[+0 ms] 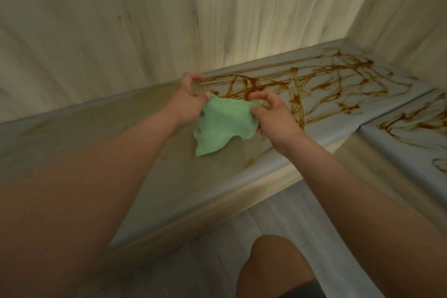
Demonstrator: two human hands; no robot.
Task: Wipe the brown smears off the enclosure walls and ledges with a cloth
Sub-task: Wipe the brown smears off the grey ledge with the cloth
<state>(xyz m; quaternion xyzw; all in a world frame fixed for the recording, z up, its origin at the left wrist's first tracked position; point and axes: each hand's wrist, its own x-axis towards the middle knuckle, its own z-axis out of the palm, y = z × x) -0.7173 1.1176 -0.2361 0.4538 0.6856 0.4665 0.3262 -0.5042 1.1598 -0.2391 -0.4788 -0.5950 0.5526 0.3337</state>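
**A:** Nearest the lens?
**B:** Left forearm [72, 189], huge at 8 o'clock. Then a bare knee [273, 266] at 6, with a dark hem just below it.

**A:** Hands?
**B:** Left hand [191, 101] and right hand [273, 116] are close together just above centre. Both grips are clamped on the green cloth [217, 126]. The left pinches its upper left edge with thumb and curled fingers, and the right pinches the upper right edge.

**A:** Where's the cloth exactly?
**B:** Held between the two hands above the ledge [96, 143]. Its crumpled lower part hangs toward 6. Can't tell if it touches the surface.

**A:** Smears?
**B:** Brown smears [302, 87] criss-cross the ledge from behind the hands out to the corner at 2. There are more on the side ledge [411, 133] at 3. The stretch toward 9 is only faintly stained.

**A:** Surroundings?
**B:** Pale wood-grain walls [121, 19] run from 10 to 1, lit along the bottom edge. Pale plank floor [278, 220] at 6.
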